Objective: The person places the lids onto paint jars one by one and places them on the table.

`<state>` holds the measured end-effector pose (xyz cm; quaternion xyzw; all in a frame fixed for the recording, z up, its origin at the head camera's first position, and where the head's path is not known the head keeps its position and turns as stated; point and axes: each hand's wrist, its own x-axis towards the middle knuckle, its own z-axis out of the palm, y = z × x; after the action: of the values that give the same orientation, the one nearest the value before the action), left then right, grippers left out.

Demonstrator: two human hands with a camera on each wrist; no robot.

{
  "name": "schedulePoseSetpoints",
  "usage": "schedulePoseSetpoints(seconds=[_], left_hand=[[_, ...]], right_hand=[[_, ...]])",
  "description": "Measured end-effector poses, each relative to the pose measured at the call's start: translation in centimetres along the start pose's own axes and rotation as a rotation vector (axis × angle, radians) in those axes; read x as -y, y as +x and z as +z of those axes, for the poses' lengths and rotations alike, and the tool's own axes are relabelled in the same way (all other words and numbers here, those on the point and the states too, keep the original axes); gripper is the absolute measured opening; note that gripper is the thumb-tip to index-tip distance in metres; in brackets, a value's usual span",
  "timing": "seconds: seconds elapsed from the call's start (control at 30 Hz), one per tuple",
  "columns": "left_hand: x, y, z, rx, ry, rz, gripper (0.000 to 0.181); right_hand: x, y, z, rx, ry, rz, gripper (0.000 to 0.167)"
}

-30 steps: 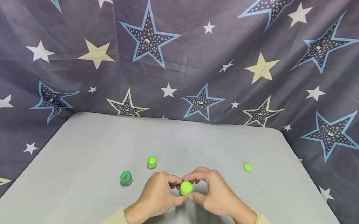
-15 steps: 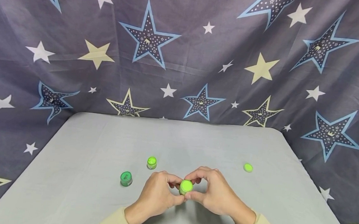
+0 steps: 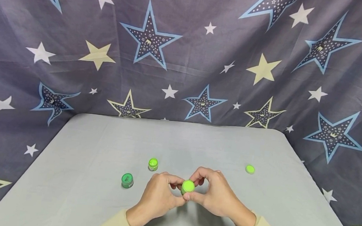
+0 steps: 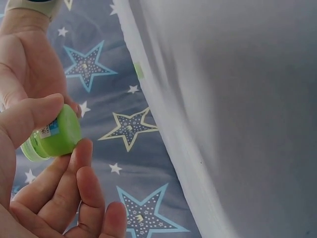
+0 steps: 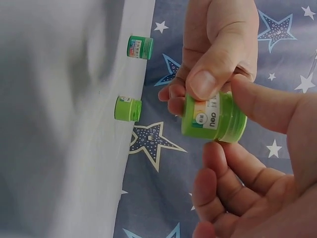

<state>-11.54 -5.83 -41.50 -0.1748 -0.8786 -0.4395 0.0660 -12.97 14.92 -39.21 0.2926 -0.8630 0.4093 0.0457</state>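
Both hands hold a small light-green paint jar (image 3: 188, 187) above the middle of the table's near part. My left hand (image 3: 156, 196) pinches the jar's body between thumb and fingers; in the left wrist view the jar (image 4: 59, 135) lies tilted, a label on its side. My right hand (image 3: 220, 194) has its thumb and forefinger on the jar's top rim. Seen from the right wrist, the jar (image 5: 200, 119) shows a white label and a ridged lid, with the right fingers around that lid end.
A dark-green jar (image 3: 127, 180) and another light-green jar (image 3: 153, 164) stand upright to the left on the grey-white table (image 3: 102, 138). A flat light-green lid (image 3: 250, 169) lies to the right. Behind hangs a star-printed cloth (image 3: 186, 49).
The right thumb and forefinger have shifted around the jar's rim, the thumb leftward across its near side. The jar has risen very slightly in the head view; the left hand stays put.
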Motion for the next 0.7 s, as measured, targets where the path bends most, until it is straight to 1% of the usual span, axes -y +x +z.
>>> schedulePoseSetpoints(seconds=[0.07, 0.2, 0.33, 0.57, 0.7], left_hand=[[-0.02, 0.00, 0.04, -0.008, -0.004, 0.003, 0.024], [-0.05, -0.03, 0.11, -0.022, 0.000, 0.009, 0.024], [-0.08, -0.02, 0.14, -0.030, 0.004, 0.010, 0.023], [-0.07, -0.04, 0.20, -0.036, -0.002, 0.007, 0.023], [-0.03, -0.01, 0.21, -0.042, -0.003, 0.019, 0.022]], right_hand=[[0.04, -0.01, 0.08, -0.023, -0.017, 0.003, 0.032], [0.22, -0.08, 0.35, -0.074, -0.067, 0.035, 0.035], [0.52, -0.11, 0.59, -0.108, -0.090, 0.063, 0.039], [0.71, -0.21, 0.93, -0.144, -0.138, 0.062, 0.043], [0.68, -0.21, 1.02, -0.159, -0.153, 0.055, 0.044]])
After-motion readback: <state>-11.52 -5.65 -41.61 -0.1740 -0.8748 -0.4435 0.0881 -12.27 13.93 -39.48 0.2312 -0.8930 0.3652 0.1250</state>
